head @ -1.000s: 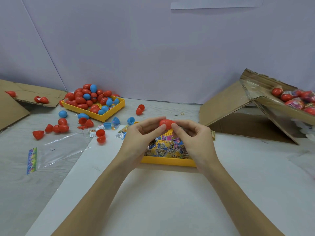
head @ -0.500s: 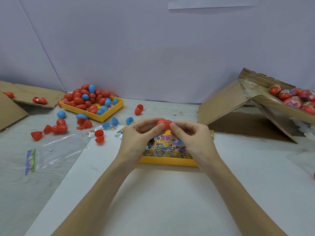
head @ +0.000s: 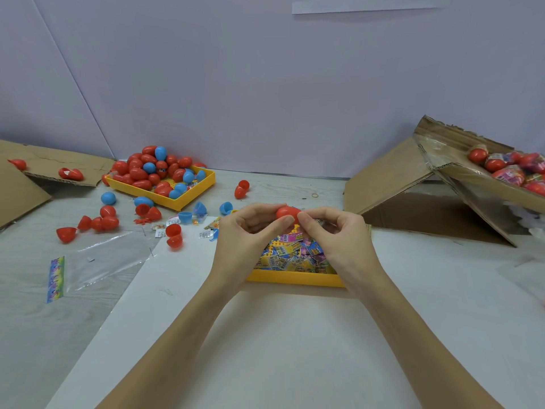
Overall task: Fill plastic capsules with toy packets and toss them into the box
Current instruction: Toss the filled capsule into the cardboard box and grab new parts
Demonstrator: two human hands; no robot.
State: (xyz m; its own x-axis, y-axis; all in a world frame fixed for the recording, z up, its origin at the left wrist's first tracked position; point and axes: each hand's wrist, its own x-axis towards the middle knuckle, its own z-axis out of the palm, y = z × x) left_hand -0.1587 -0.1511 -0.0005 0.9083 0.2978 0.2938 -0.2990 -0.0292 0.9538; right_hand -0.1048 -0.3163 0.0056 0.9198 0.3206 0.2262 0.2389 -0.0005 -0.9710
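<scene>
Since the hands have barely moved over the last second, the left hand [head: 247,231] and right hand [head: 333,234] still pinch the red capsule [head: 285,213] between fingertips above the packet tray [head: 295,278], probably snapping it closed, box [head: 477,184] off right.

Makeshift packing workstation, plain wall [head: 265,84], cardboard box [head: 442,184], trays of capsules [head: 165,178]

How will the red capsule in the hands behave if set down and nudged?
The red capsule is smooth and egg-shaped, so it would probably roll or wobble on the flat table. It looks like thin, glossy plastic, so likely light and a bit slippery. Both the left hand and the right hand pinch it at the fingers, suggesting its halves may pop apart.
</scene>
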